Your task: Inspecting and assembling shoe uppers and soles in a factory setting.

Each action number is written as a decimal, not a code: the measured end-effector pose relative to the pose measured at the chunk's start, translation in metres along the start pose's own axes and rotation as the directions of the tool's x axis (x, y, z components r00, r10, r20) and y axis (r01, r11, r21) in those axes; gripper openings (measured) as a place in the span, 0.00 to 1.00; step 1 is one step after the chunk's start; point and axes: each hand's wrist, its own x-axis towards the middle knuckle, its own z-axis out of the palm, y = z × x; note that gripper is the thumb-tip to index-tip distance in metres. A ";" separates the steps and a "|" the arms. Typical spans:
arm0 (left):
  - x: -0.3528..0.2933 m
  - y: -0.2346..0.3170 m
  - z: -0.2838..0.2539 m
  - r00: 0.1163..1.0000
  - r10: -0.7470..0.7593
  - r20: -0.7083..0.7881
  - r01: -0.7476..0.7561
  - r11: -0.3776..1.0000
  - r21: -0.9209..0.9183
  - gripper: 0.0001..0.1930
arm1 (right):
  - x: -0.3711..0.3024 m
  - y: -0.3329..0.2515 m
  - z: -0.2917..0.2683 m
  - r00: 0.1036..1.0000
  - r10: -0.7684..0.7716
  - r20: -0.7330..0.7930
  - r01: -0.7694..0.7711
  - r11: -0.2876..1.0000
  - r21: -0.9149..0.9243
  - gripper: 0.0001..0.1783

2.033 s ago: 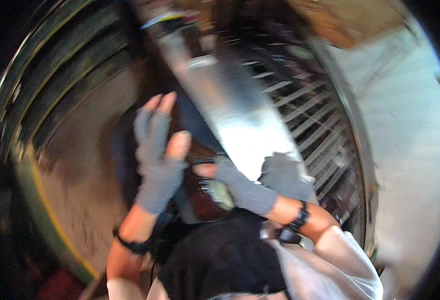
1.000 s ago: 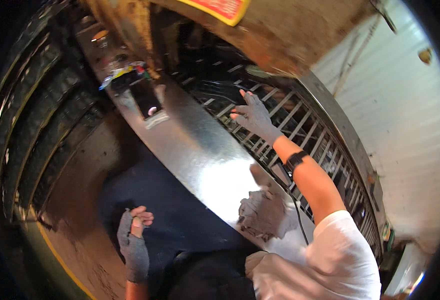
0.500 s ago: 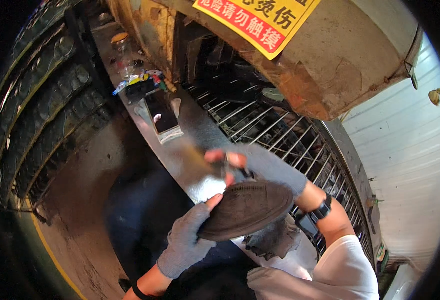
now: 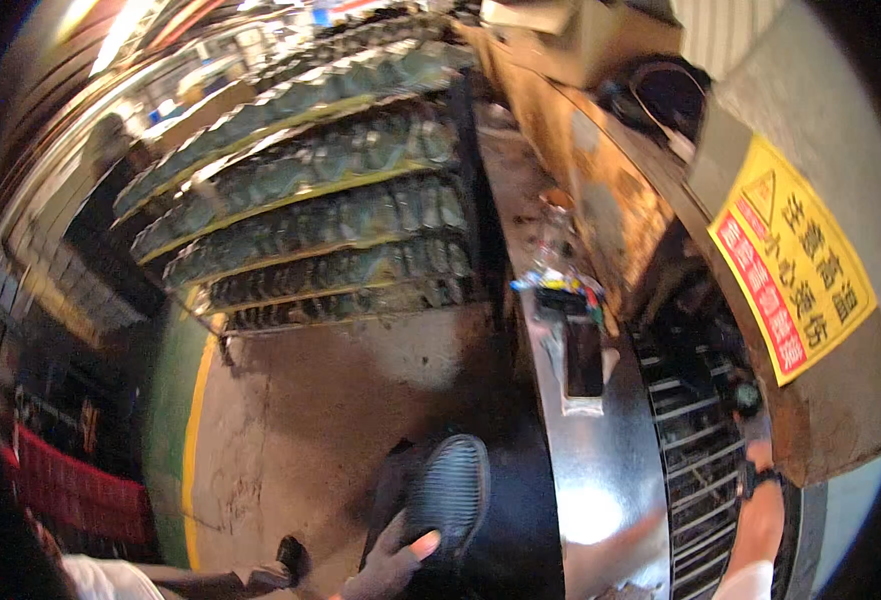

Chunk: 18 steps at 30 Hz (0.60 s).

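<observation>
your left hand [image 4: 389, 565] is closed on the lower end of a shoe [image 4: 454, 487], its ribbed sole turned up toward you and the thumb lying along the near edge. the shoe is in front of you, over your dark lap [image 4: 521, 520] and to the left of the shiny metal ledge [image 4: 606, 455]. your right hand [image 4: 758, 433] reaches over the barred rack [image 4: 699, 470], beside the hood [image 4: 836, 425] with its yellow and red sign [image 4: 796, 260]. just past its fingers is a small dark greenish thing [image 4: 747, 398]; you cannot tell from here whether the hand grips it or is only near it.

the shoe looks light enough for one hand. its sole is probably firm but a little bendy, like rubber, and the ribs should keep it from slipping in a glove. it does not look fragile. the surest hold is likely around the narrow end, fingers wrapped under and thumb on the rim, which leaves the ribbed face free. a pinch at one edge would probably let it twist.
</observation>
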 end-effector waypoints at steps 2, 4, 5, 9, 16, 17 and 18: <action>0.036 -0.032 0.000 0.985 0.144 0.097 -0.145 0.989 0.006 0.27 | -0.011 -0.006 0.014 0.998 0.044 -0.048 -0.038 0.991 0.125 0.32; 0.064 -0.065 0.003 0.927 0.221 0.303 -0.236 0.972 0.011 0.25 | -0.027 -0.013 0.011 0.980 0.113 -0.162 -0.071 0.967 0.246 0.31; 0.069 -0.076 0.011 0.897 0.213 0.386 -0.221 0.975 -0.025 0.25 | -0.035 -0.019 0.009 0.963 0.148 -0.227 -0.073 0.949 0.307 0.30; 0.060 -0.120 0.004 0.885 0.000 0.466 -0.151 0.946 0.287 0.28 | -0.182 -0.021 0.128 0.992 0.039 0.120 -0.086 0.904 0.419 0.47; 0.059 -0.065 0.032 0.664 0.576 0.477 -0.654 0.756 -0.003 0.39 | -0.337 0.026 0.189 0.868 0.467 0.169 -0.472 0.881 -0.010 0.47; 0.055 -0.061 0.045 0.687 0.539 0.487 -0.496 0.838 -0.227 0.39 | -0.360 -0.029 0.310 0.859 0.386 0.337 -0.318 0.917 -0.240 0.51; 0.055 -0.054 0.049 0.735 0.496 0.462 -0.461 0.866 -0.196 0.36 | -0.368 -0.037 0.339 0.806 0.374 0.458 -0.253 0.919 -0.304 0.52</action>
